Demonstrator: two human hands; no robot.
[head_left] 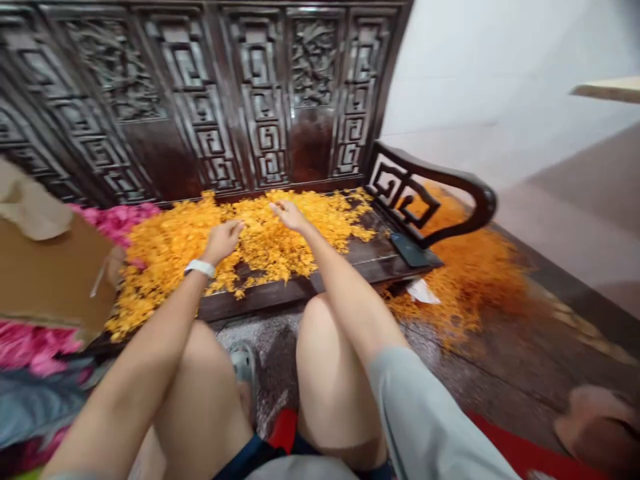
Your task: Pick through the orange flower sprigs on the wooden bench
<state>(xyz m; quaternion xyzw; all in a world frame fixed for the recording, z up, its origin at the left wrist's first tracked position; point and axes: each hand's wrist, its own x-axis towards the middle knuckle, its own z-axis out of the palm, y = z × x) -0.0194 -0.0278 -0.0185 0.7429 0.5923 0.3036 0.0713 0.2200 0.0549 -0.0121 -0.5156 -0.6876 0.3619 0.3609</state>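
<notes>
Two bare hands, both at one spread of yellow-orange blossoms point(280, 260). Left hand point(223, 241): fingers bent, thumb near the fingertips; cannot tell whether a blossom is pinched. Right hand point(291, 217): fingers partly bent, tips at the blossoms; whether they pinch anything, cannot tell. One white wristband point(201, 268), just behind the left hand. Blossoms on all sides of both hands, too many to count, lying on one dark wooden bench point(367, 257).

Left of the left hand: pink blossoms point(120, 223), two main patches visible, partly hidden by one cardboard box point(50, 277). Back from the hands, toward the body and low down: one grey clog point(245, 363).

Right of the right hand: one dark flat slab point(409, 251) near the bench end, beside one curved armrest point(483, 200). The armrest stands between the right hand and part of one orange heap point(480, 280) on the floor; one white scrap point(423, 291) at that heap. Beyond both hands: one carved backrest point(313, 147). Farther, to the right: white wall point(475, 67).
</notes>
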